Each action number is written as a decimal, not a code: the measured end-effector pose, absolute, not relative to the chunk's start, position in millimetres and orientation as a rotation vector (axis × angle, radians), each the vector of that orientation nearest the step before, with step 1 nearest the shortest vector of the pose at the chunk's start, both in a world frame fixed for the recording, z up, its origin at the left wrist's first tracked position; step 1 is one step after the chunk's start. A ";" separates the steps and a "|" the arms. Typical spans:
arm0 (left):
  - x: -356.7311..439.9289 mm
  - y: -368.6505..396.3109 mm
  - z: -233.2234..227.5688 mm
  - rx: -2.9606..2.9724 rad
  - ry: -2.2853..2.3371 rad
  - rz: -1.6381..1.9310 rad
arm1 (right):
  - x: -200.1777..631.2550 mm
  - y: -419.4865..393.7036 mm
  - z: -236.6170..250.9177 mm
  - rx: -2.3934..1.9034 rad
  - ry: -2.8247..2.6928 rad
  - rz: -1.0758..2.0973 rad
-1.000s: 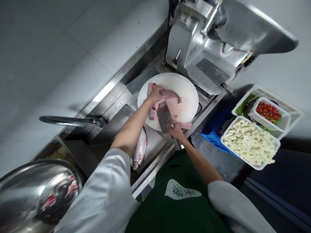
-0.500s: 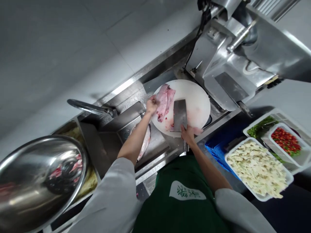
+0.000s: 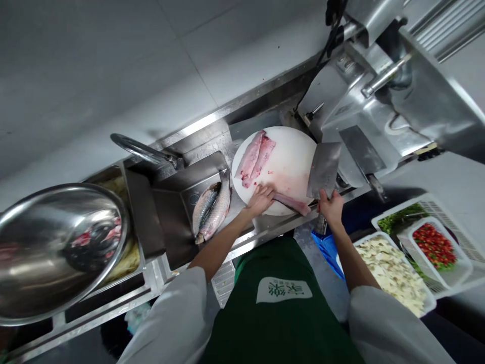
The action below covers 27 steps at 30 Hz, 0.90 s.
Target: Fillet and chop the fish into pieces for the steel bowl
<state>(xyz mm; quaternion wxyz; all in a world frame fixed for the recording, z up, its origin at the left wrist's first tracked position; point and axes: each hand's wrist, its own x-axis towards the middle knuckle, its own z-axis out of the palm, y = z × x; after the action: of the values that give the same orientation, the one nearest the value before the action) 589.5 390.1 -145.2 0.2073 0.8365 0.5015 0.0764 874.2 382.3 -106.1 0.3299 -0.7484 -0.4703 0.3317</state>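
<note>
In my right hand (image 3: 331, 206) is a cleaver (image 3: 324, 169), its broad blade raised over the right rim of a round white cutting board (image 3: 299, 144). My left hand (image 3: 262, 199) is closed on the left end of a narrow pink piece of fish (image 3: 293, 202), which lies along the board's near edge. The piece's right end points toward the cleaver. Farther back on the board, two pink fish fillets (image 3: 256, 157) lie side by side, apart from both hands.
Left of the board, two whole fish (image 3: 215, 207) lie in a steel sink (image 3: 166, 212) under a curved faucet (image 3: 140, 149). A large steel bowl (image 3: 49, 253) holds fish scraps. A second cleaver (image 3: 361, 149) rests on a steel machine. Tubs of chopped red peppers (image 3: 434, 245) and pale slices (image 3: 392, 273) stand right.
My left hand has moved from the fillets to the narrow piece at the near edge. The cleaver has moved right, off the middle of the board. The view has shifted, uncovering the whole fish.
</note>
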 end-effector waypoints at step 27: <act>585.9 358.5 -13.9 1.699 2.021 0.917 | 923.4 387.8 -62.7 -2.316 -2.481 0.488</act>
<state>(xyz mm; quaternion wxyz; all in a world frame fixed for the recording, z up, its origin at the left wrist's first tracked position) 585.9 358.5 -13.9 0.1725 0.5986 0.7123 0.3233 923.4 387.8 -62.7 -0.1434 -0.6684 -0.7161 0.1409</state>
